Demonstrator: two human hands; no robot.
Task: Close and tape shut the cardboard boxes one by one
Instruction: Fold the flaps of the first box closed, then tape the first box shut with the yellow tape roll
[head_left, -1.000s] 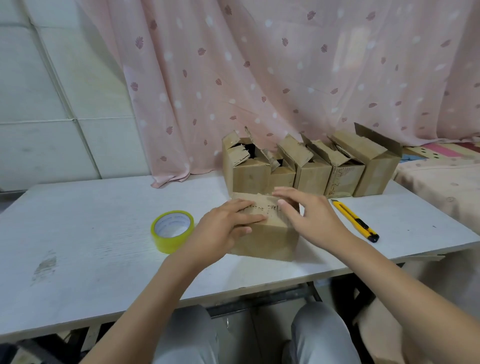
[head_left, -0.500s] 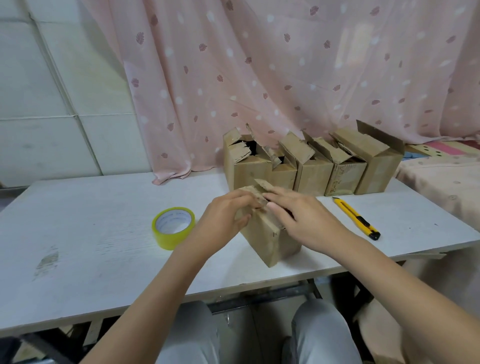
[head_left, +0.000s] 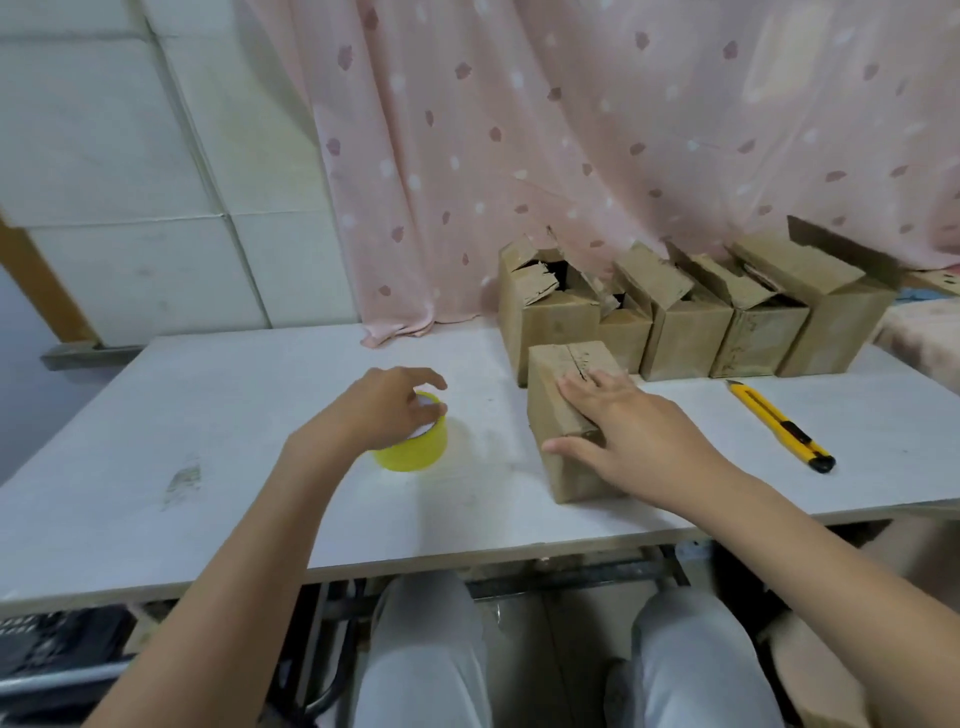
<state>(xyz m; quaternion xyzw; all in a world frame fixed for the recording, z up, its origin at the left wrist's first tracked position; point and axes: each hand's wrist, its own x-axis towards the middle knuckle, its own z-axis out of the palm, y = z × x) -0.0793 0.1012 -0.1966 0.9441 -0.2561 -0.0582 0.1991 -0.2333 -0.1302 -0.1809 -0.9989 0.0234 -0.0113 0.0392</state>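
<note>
White tabletop (head_left: 156, 426), with a scuff mark near its left side. Left hand (head_left: 387, 410) over the yellow tape roll (head_left: 413, 449) at left of centre, fingers curled down round the roll's upper rim, roll flat on the tabletop. Closed cardboard box (head_left: 558, 415) just right of the roll, apart from it, flaps folded down with the seam visible along the top. Right hand (head_left: 628, 431) flat on that box, fingers straight and spread across the top flaps, thumb against the near side face. Row of open boxes (head_left: 685, 332) directly behind, flaps raised, against the pink patterned curtain (head_left: 571, 130); whether the closed box touches the row cannot be told. Yellow utility knife (head_left: 779, 426) farther right, flat on the tabletop, well apart from the closed box, blade end toward the row.
</note>
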